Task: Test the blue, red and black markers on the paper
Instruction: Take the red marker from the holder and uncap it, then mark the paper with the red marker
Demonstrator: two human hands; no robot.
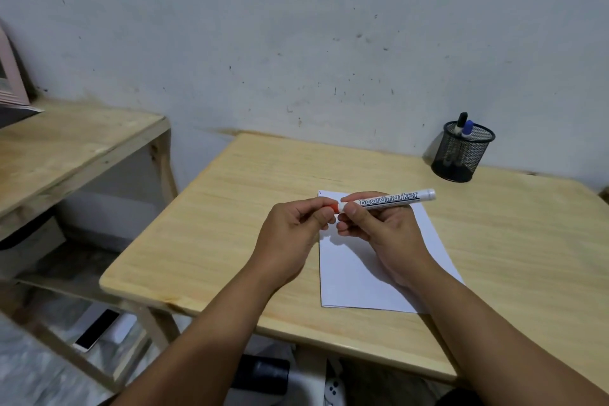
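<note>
Two hands meet at the centre of the frame, above the top of the paper [356,273]. The right hand [379,227] is wrapped around the white barrel of the red marker [389,199], which lies nearly level with its blunt end pointing right. The left hand [293,234] pinches the red cap [334,207] at the marker's left end between thumb and fingertips. The white sheet lies flat on the wooden tabletop [230,224], below both hands. In the upper right of the frame, near the wall, a black mesh pen cup [459,155] stands on the tabletop, holding the black marker [460,122] and the blue marker [467,128] upright, side by side.
</note>
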